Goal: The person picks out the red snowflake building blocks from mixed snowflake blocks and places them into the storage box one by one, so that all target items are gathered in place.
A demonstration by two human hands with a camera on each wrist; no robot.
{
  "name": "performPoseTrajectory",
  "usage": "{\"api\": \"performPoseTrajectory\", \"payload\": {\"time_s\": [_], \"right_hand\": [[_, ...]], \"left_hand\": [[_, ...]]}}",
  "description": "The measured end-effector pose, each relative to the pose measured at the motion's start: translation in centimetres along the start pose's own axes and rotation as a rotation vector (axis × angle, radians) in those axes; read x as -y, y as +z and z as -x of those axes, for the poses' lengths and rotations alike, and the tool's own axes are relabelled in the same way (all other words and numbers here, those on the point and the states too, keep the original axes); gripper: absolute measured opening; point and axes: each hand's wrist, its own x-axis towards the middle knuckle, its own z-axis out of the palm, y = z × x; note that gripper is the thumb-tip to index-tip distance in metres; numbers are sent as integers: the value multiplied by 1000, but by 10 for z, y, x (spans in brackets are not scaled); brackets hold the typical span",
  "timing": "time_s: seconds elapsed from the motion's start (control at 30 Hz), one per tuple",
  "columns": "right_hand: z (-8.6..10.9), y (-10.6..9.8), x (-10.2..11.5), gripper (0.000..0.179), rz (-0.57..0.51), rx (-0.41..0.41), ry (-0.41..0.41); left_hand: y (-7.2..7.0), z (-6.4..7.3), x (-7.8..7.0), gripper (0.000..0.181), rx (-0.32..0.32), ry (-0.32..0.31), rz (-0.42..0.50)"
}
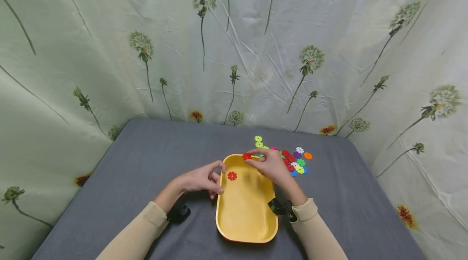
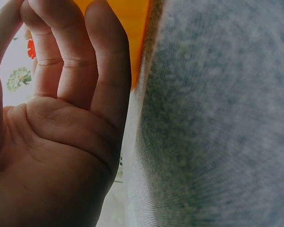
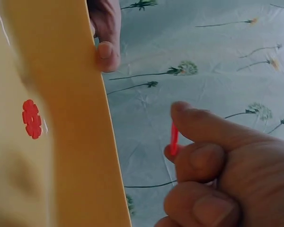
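Right hand [image 1: 270, 165]: thumb and index fingertips drawn together in a narrow pinch on 1 thin red disc [image 1: 246, 157], notched round the edge; the other fingers are bent in toward the palm. Left hand [image 1: 202, 178]: thumb and index finger bent over the left rim of the yellow tray [image 1: 248, 215], other fingers lower, outside the wall; it holds nothing but the tray.

Technique, my judgement: this looks like the handling of single pieces at the tray. A light pinch by the edges should suffice; squeezing hard could make so thin a disc slip or flick away. Best to clear the far rim, lower the disc near the floor, then part the fingertips rather than drop it (a thin disc may bounce or skid). The left hand does well to steady the rim without tipping it.

Position: the held disc lies right at the fingertips, most of its face exposed in the head view, at the tray's far rim. The right wrist view shows it edge-on, apart from the wall; exact height cannot be told. A 2nd red piece [image 1: 232, 176] lies on the tray floor, near the left fingertips but not touched. Loose coloured pieces [image 1: 291, 158] lie beyond the right hand on the grey cloth [image 1: 175, 142].
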Motion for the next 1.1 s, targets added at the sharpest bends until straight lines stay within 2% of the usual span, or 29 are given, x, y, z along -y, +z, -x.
{"api": "performPoseTrajectory", "payload": {"time_s": [0.13,0.27,0.67,0.8,0.97,1.1], "right_hand": [[-1,2,-5,30,-13,31,38],[-1,4,-12,30,51,91,26],[-9,7,-19,25,292,199,-201],[-11,7,-19,26,355,228,-238],[-10,8,-11,27,310,233,-206],[-9,8,6,29,187,188,-107]], "left_hand": [[0,0,0,60,-6,-6,-3],[0,0,1,60,-10,-9,-7],[1,-2,0,56,-7,-11,-14],[0,-3,0,57,-3,-8,-17],[0,-2,-1,60,-4,-8,-19],[0,-1,-1,57,-13,-18,-27]]}}
